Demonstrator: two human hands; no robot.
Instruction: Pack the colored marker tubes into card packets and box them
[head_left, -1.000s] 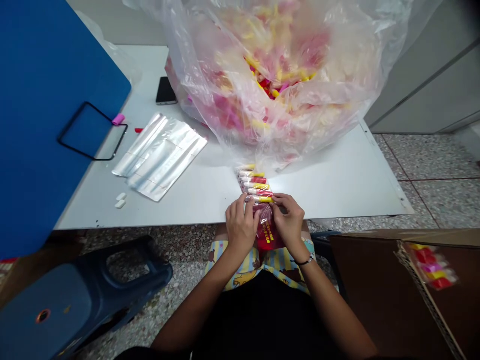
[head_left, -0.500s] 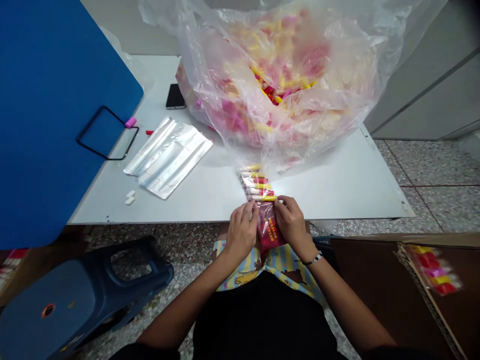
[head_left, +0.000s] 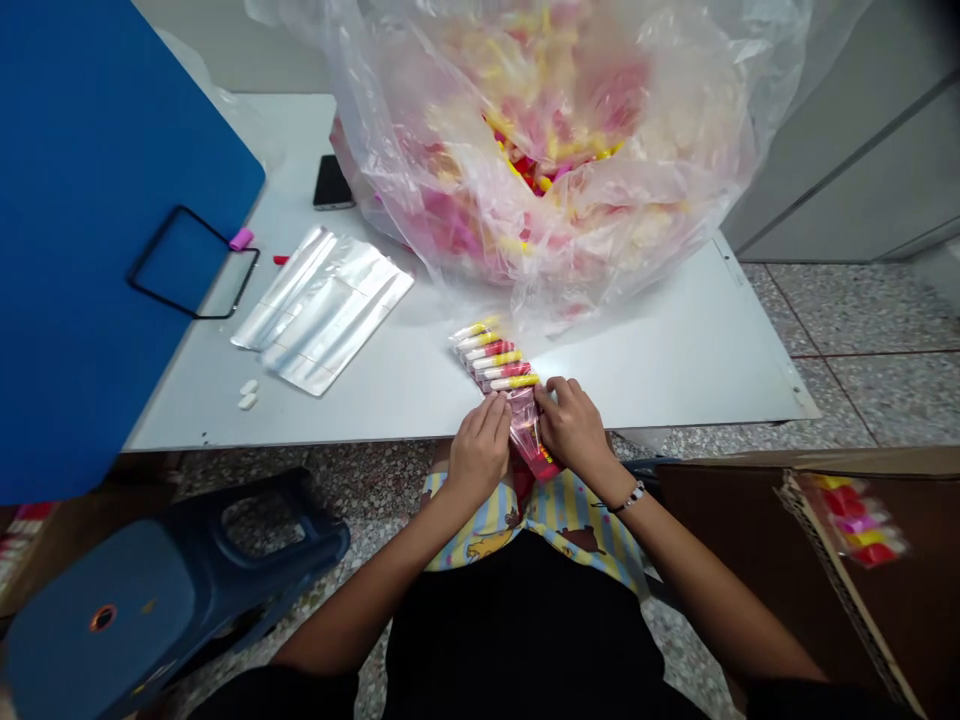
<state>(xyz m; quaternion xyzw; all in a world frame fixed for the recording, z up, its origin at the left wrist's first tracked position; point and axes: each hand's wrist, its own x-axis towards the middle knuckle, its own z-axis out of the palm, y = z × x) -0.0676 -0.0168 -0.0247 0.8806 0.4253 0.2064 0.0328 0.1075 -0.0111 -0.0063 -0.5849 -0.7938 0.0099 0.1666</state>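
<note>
A clear packet (head_left: 498, 366) holding several white, yellow and red sticks in a row lies at the table's front edge, its red printed end hanging past the edge. My left hand (head_left: 482, 446) pinches the packet's left side just below the sticks. On the right side, my right hand (head_left: 574, 424) has its fingers closed on the same packet, beside the lowest yellow stick. A large translucent bag (head_left: 555, 190) of pink, red and yellow pieces stands behind the packet.
Flat clear sleeves (head_left: 322, 310), a phone (head_left: 333, 184) and small white pieces (head_left: 248, 394) lie on the white table (head_left: 390, 410). A blue board (head_left: 112, 200) is left, a stool (head_left: 112, 600) below. Another filled packet (head_left: 859, 520) rests at the cardboard box (head_left: 735, 520).
The packet has tilted and shifted slightly up and left, showing its sticks more openly. Both hands moved with it. The whole view has shifted slightly.
</note>
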